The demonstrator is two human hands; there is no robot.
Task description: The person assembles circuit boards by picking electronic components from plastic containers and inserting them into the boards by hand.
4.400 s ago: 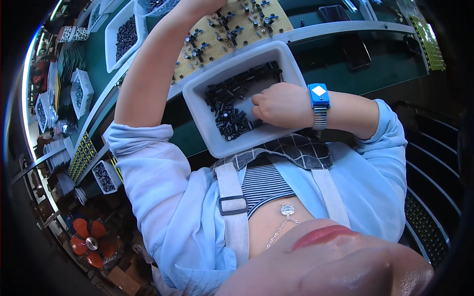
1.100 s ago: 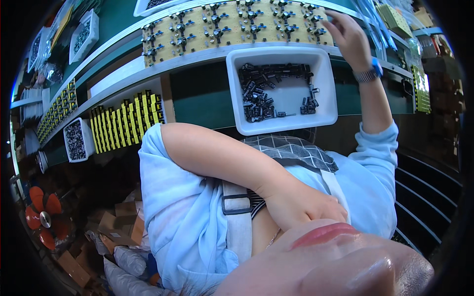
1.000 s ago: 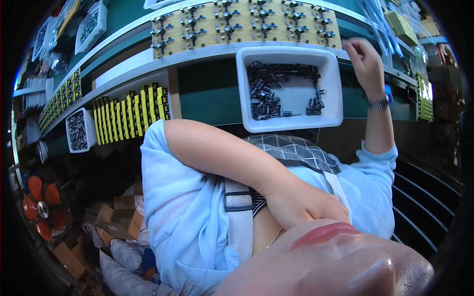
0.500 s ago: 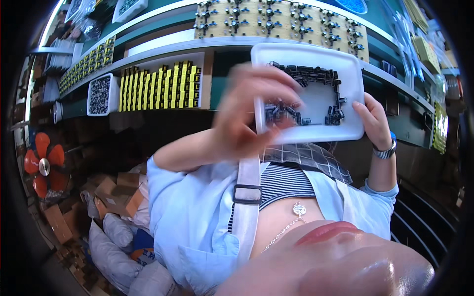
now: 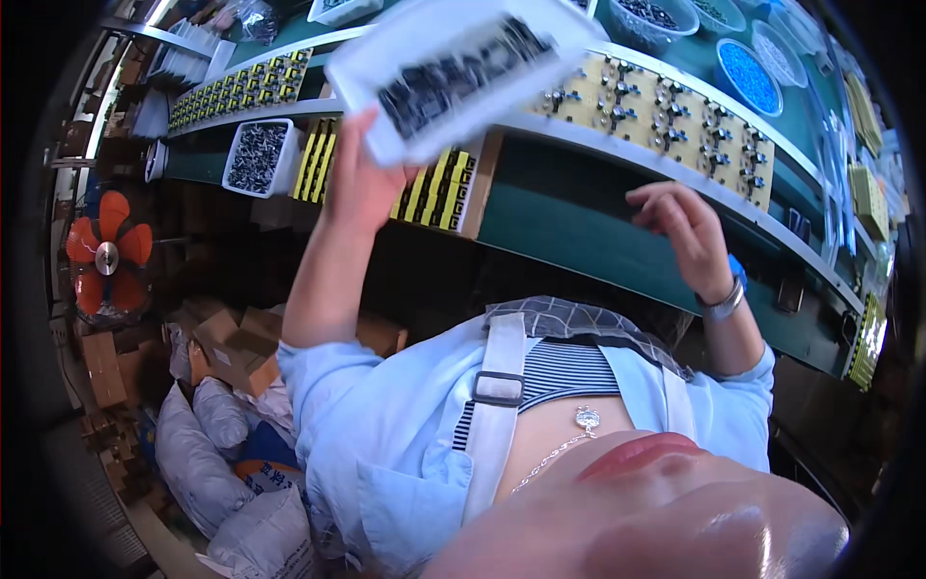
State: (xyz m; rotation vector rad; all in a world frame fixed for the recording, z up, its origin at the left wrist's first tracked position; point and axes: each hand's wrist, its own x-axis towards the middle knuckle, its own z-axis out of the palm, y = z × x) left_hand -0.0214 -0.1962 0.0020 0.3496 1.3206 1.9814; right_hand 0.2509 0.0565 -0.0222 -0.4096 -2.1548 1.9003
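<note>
My left hand [image 5: 365,183] grips the near left corner of a white plastic tray [image 5: 413,46], with the thumb along its side. The tray is raised and tilted over the bench, blurred by motion. Many small black cylindrical capacitors [image 5: 463,75] lie heaped in a band inside it. My right hand [image 5: 687,236] hovers empty above the green bench edge, to the right of the tray. Its fingers are loosely bent and somewhat apart. Closest to it is a tan board [image 5: 666,121] set with rows of small components.
Behind the tray and my left hand stand rows of yellow-and-black parts [image 5: 434,193]. A white bin of small metal pieces [image 5: 258,157] is left of them. A metal rail [image 5: 603,143] runs along the bench. Bowls, one with blue pieces [image 5: 750,79], sit far right. An orange fan [image 5: 108,253] stands left.
My left hand was over the capacitors inside the tray; now it holds the tray's corner. The tray has moved up and left. My right hand has let go of its right edge.
</note>
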